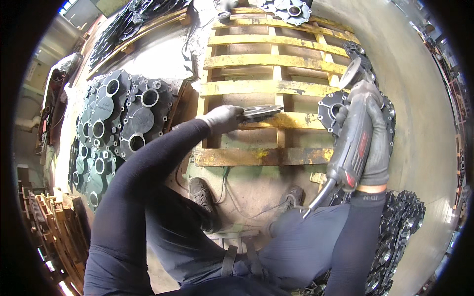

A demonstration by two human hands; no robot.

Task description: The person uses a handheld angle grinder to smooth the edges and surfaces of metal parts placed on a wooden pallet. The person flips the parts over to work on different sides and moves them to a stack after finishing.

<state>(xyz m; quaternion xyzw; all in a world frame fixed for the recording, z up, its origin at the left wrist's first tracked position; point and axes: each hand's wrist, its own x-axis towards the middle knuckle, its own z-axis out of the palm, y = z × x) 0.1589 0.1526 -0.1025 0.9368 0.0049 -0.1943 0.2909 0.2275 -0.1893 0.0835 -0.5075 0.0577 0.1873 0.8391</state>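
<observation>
My left hand (222,119), in a grey glove, grips one end of a flat grey metal casting (260,113), seen nearly edge-on above the yellow pallet (242,89). Its fingers are closed around the edge. In my right hand (377,148), also gloved, is a grey and black angle grinder (351,140) with red marks. The grinder's round disc (351,74) points away from me, and its cord end bends down toward my leg. Below the grinder a dark casting with bolt holes around its rim (324,111) lies at the pallet's right side, partly hidden.
Stacked dark cover castings (104,106) stand at the left. More castings are piled at the lower right (402,217) and far left (133,22). Another casting (291,11) sits on the pallet's far end. A thin cable (224,185) runs over the floor between my shoes.
</observation>
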